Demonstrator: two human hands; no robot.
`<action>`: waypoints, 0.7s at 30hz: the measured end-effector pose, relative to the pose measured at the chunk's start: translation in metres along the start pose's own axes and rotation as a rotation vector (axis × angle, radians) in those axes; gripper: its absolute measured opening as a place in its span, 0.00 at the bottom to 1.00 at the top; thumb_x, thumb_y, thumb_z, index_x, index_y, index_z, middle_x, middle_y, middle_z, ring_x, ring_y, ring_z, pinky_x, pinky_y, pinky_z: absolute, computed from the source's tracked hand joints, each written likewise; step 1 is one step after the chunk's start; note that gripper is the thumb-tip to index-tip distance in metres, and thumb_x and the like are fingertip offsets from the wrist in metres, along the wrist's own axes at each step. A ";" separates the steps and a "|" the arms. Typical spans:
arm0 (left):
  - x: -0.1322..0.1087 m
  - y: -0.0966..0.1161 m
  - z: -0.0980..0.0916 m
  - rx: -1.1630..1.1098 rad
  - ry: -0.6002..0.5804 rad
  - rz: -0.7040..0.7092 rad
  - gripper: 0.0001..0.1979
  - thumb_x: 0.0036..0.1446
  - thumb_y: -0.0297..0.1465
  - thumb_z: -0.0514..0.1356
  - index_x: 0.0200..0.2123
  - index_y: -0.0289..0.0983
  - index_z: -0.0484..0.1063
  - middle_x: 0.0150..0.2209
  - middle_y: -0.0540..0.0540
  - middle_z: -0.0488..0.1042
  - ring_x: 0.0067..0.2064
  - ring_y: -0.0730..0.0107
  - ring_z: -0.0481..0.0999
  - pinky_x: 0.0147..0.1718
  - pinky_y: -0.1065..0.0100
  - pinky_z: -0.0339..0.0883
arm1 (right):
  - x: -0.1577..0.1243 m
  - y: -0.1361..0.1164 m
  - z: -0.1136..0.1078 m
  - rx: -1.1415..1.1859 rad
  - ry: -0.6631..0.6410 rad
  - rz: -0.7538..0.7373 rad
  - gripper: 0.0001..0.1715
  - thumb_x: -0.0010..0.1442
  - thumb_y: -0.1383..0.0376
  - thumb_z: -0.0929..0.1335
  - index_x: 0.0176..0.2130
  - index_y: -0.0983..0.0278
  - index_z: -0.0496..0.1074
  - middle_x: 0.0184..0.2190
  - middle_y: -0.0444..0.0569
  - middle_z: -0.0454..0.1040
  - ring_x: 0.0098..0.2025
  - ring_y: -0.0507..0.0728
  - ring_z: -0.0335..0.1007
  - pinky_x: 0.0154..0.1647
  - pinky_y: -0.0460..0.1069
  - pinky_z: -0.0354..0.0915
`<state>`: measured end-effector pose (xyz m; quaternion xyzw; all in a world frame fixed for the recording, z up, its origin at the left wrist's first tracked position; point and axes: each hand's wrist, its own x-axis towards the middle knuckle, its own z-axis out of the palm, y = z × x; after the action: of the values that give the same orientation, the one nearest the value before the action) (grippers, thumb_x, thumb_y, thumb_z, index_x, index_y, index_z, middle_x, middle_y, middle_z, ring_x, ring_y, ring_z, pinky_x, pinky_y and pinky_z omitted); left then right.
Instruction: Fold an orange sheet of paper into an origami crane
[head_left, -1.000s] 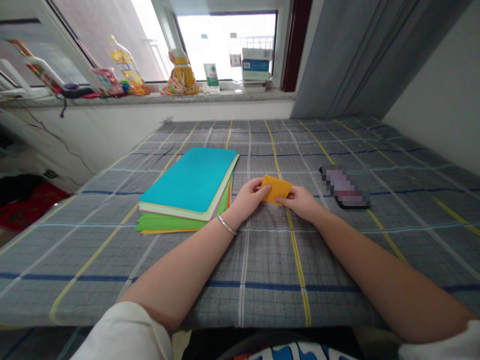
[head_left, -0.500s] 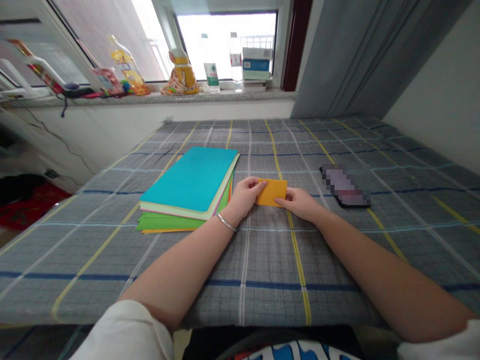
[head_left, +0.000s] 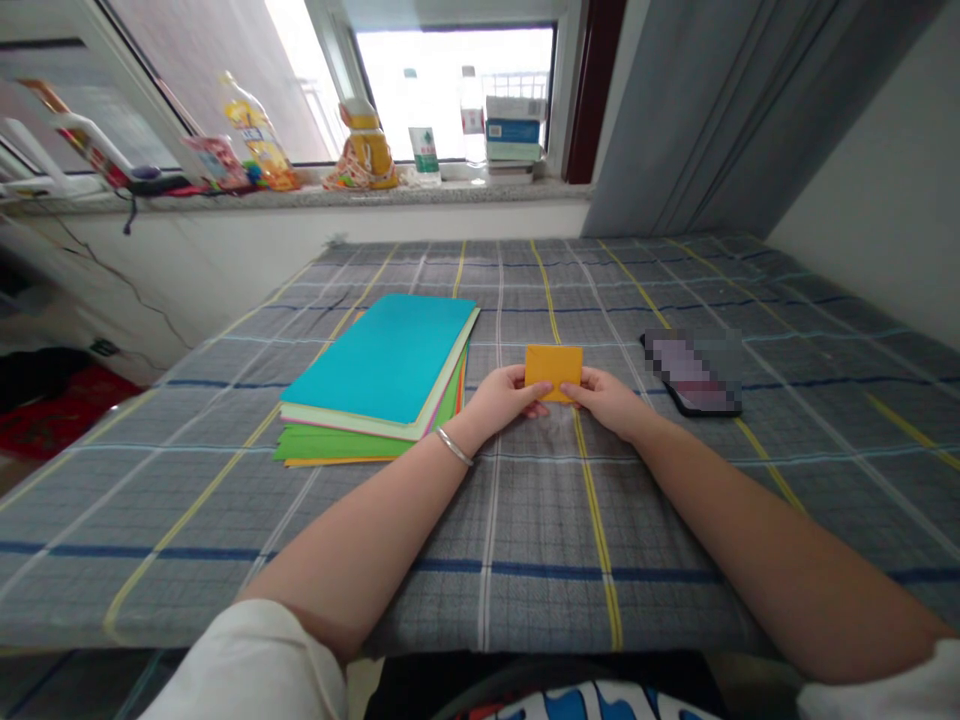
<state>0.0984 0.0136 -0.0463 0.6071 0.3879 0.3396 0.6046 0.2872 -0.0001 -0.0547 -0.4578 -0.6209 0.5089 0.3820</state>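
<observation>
A small rectangle of folded orange paper (head_left: 553, 368) is held up just above the checked cloth, between both hands. My left hand (head_left: 504, 400) is closed on its lower left part, the thumb lying across the front. On the lower right part, my right hand (head_left: 606, 398) pinches it with the thumb in front. The fingers behind the paper are mostly hidden. Left of my left hand lies a stack of coloured paper (head_left: 386, 360), turquoise on top, with pale, green and orange sheets showing at the edges.
A phone (head_left: 694, 375), its screen blurred out, lies right of my right hand. The checked cloth (head_left: 525, 520) covers the whole surface. Bottles, a yellow flask (head_left: 369, 150) and boxes (head_left: 514, 130) stand on the windowsill. A grey curtain (head_left: 697, 110) hangs at the right.
The orange paper has moved slightly up and to the right. My left thumb has shifted from its upper left corner to the lower edge, and my right hand has come up a little.
</observation>
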 end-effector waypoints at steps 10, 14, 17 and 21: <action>0.001 -0.001 0.001 0.084 -0.021 -0.009 0.09 0.62 0.34 0.57 0.34 0.33 0.68 0.24 0.49 0.75 0.20 0.80 0.71 0.17 0.78 0.59 | -0.002 -0.004 0.002 -0.109 0.001 -0.021 0.18 0.54 0.55 0.68 0.40 0.65 0.72 0.32 0.49 0.75 0.28 0.52 0.65 0.27 0.47 0.57; 0.000 -0.002 0.003 0.183 0.032 0.064 0.15 0.67 0.39 0.48 0.34 0.36 0.66 0.17 0.53 0.70 0.16 0.78 0.65 0.16 0.77 0.55 | -0.001 -0.002 0.002 -0.046 -0.017 0.001 0.18 0.54 0.56 0.68 0.41 0.65 0.72 0.36 0.51 0.76 0.30 0.54 0.67 0.28 0.48 0.59; -0.001 -0.002 0.003 0.329 0.125 0.128 0.15 0.66 0.39 0.49 0.30 0.37 0.64 0.13 0.56 0.63 0.15 0.77 0.62 0.17 0.75 0.54 | 0.000 0.000 0.003 -0.017 -0.019 0.021 0.19 0.53 0.56 0.69 0.41 0.65 0.71 0.33 0.49 0.75 0.27 0.52 0.65 0.26 0.47 0.58; 0.000 -0.004 0.001 0.355 0.168 0.141 0.18 0.65 0.42 0.48 0.28 0.36 0.65 0.14 0.55 0.62 0.16 0.76 0.62 0.18 0.74 0.55 | 0.001 -0.003 0.005 -0.017 -0.009 0.040 0.18 0.53 0.56 0.69 0.40 0.65 0.71 0.31 0.48 0.74 0.25 0.51 0.63 0.24 0.47 0.57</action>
<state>0.0994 0.0125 -0.0502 0.6994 0.4473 0.3570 0.4282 0.2818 -0.0011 -0.0531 -0.4713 -0.6177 0.5130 0.3650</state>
